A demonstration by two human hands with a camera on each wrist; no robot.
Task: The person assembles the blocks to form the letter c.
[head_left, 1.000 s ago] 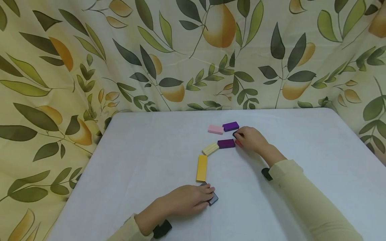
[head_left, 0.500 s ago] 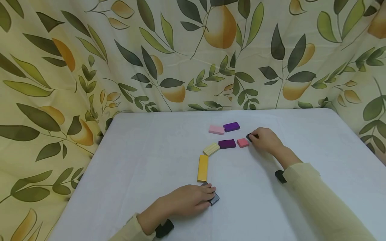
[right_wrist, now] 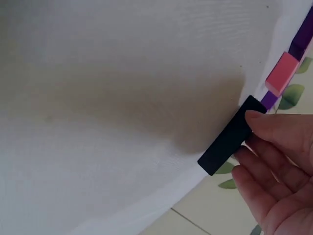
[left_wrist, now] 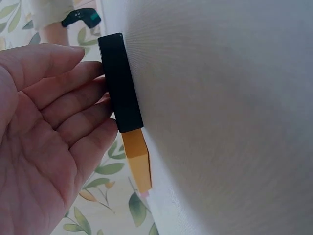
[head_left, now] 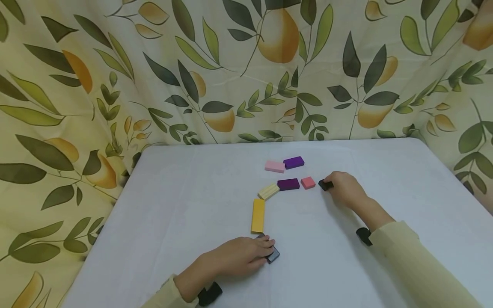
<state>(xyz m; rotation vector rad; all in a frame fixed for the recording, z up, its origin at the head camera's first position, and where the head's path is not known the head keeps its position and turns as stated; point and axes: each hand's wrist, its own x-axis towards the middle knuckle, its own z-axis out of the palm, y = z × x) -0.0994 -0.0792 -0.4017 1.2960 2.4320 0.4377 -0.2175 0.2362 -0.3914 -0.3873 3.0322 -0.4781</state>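
My left hand [head_left: 242, 256] rests its straight fingers on a dark grey block [head_left: 273, 256]. In the left wrist view that block [left_wrist: 121, 83] looks black, and the thumb stands apart from it. Against its far end lies a yellow block [head_left: 258, 216]. Over at the right, my right hand [head_left: 348, 190] pinches a black block [head_left: 325, 185] between thumb and fingers. The right wrist view has the thumb on this black block [right_wrist: 230, 137], close over the tabletop. Just left of it lies a short coral-pink block [head_left: 308, 182], with a gap between them.
A pale wood block [head_left: 268, 191] and a dark purple block [head_left: 288, 184] continue the curved row from the yellow one. Behind them a light pink block [head_left: 275, 166] meets a violet block [head_left: 294, 162]. The white table [head_left: 185, 184] ends at a leaf-patterned curtain [head_left: 239, 85].
My right hand has moved right and a little nearer with the black block, uncovering the coral-pink block. The left hand stays on the dark grey block.
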